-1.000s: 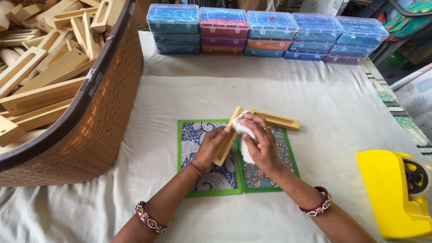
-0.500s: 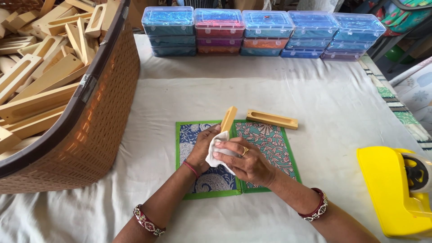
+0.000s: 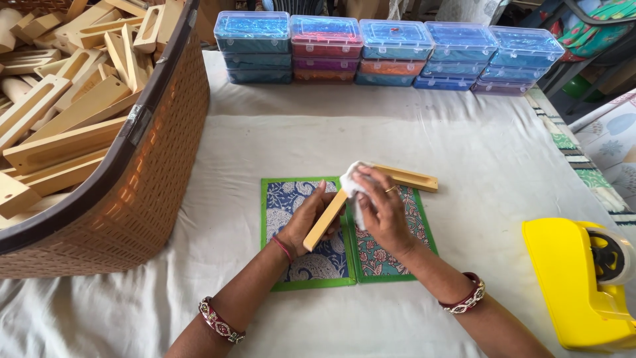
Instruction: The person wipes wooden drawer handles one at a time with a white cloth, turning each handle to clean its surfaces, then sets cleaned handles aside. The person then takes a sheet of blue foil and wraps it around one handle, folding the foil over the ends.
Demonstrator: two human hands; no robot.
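At the centre of the frame the left hand (image 3: 310, 217) grips a slim wooden piece (image 3: 326, 221), its fingers closed around the lower end so the piece slants up toward the right. The right hand (image 3: 381, 213) presses a small white cloth (image 3: 351, 182) against the upper end of that piece, its fingers clenched on the cloth. Both hands hover just above two patterned fabric mats with green borders: a blue one (image 3: 301, 262) on the left and a red-and-teal one (image 3: 387, 262) touching it on the right. A second wooden piece (image 3: 414, 178) lies flat just beyond the right hand, at the top edge of the mats. All of this rests on a table covered by a white sheet (image 3: 464, 139). A brown woven basket (image 3: 142, 192) filled with more wooden pieces takes up the upper left of the frame. A row of stacked clear plastic boxes (image 3: 391, 53) lines the top, and a yellow tape dispenser (image 3: 576, 285) sits at the lower right.
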